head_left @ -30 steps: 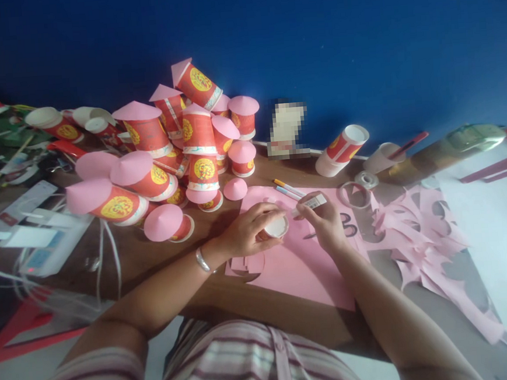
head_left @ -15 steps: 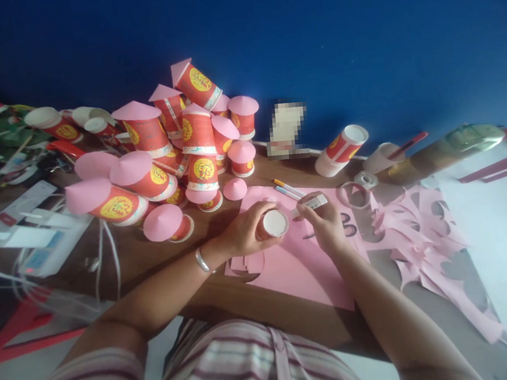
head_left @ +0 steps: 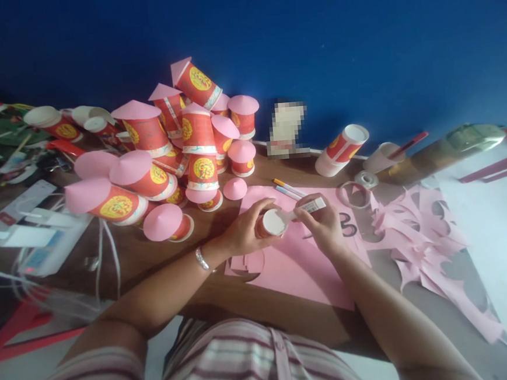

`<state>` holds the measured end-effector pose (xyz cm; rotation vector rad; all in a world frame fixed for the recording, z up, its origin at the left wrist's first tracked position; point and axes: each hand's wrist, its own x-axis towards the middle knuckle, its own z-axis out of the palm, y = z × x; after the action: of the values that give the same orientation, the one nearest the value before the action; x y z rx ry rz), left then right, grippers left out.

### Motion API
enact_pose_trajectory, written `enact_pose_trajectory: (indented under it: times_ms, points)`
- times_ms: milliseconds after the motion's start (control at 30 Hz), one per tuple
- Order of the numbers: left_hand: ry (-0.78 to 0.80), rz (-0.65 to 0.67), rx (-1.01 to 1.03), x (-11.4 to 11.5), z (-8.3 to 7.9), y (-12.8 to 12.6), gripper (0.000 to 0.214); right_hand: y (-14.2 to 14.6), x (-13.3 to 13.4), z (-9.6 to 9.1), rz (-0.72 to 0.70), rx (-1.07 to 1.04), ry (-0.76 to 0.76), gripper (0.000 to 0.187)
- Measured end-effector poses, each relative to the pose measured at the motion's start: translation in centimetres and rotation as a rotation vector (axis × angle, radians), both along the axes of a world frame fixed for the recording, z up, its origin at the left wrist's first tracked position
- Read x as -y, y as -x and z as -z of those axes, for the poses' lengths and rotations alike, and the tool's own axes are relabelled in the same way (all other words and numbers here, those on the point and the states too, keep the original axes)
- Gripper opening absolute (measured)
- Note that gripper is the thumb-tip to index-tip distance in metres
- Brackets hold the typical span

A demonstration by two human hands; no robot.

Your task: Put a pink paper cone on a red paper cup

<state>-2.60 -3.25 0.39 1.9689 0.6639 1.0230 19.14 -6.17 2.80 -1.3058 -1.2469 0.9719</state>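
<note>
My left hand (head_left: pixel 245 230) is wrapped round a red paper cup (head_left: pixel 275 222), its white round end facing up. Between the thumb and fingers of my right hand (head_left: pixel 325 226) is a small white glue tube (head_left: pixel 313 205) with a printed label. The tube's pale tip meets the right edge of the cup's white end; whether anything comes out is too small to see. Beneath both hands lies a pink paper sheet (head_left: pixel 303 268). Scissors (head_left: pixel 348 226) rest on it, with their handles showing just past my right hand.
Several red cups with pink cone tops (head_left: pixel 201 170) are heaped at the left. A power strip (head_left: pixel 42 236) with white cables lies nearer. At the right are stacked cups (head_left: pixel 342 149), a tape roll (head_left: pixel 365 179), pink paper scraps (head_left: pixel 419 229) and markers (head_left: pixel 288 190).
My right hand has shifted slightly left, bringing the tube's tip to the cup's edge. My left hand keeps hold of the cup, nearly still.
</note>
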Motion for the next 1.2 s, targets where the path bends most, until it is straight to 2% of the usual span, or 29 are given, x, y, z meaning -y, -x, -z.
enact_pose_trajectory:
  times_ms: [133, 300, 467, 767, 1200]
  points:
    - [0.052, -0.013, 0.034, -0.1, 0.1, -0.2, 0.079, 0.2, 0.2, -0.3, 0.012, 0.041, -0.022, 0.029]
    - [0.046, -0.039, 0.018, -0.2, 0.2, -0.2, 0.078, 0.6, 0.4, -0.8, 0.039, 0.113, -0.089, 0.024]
    - [0.031, -0.043, 0.019, -0.1, 0.2, -0.1, 0.077, 0.7, 0.4, -1.1, 0.048, 0.144, -0.087, 0.023]
    - [0.015, -0.049, 0.022, -0.2, 0.3, -0.1, 0.075, 0.7, 0.2, -1.1, 0.042, 0.147, -0.065, 0.023]
    - [0.018, -0.050, 0.012, -0.2, 0.3, -0.1, 0.078, 0.8, 0.6, -1.2, 0.043, 0.207, -0.160, 0.020]
